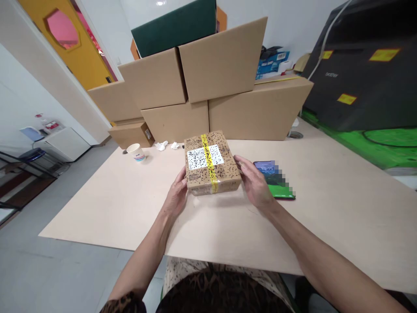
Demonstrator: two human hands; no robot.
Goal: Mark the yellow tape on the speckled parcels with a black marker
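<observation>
A small brown cardboard box (224, 167) with dark speckles is held between my two hands over the table's middle. Yellow tape (211, 169) runs across its top, over a white label (197, 158). My left hand (177, 193) grips the box's left side, its fingertips partly hidden behind the edge. On the right side, my right hand (256, 182) presses with its fingers against the cardboard. The box looks slightly tilted towards me; whether its underside touches the table I cannot tell. Just beyond my right hand lies a flat blue and green packet (276, 182), partly blurred out.
Large cardboard boxes (176, 124) are stacked along the table's back, a dark green box (176, 28) on top. A paper cup (136, 152) and crumpled tissues (161, 145) stand at the left. A roll of tape (295, 135) and a large black machine (361, 74) are at the right.
</observation>
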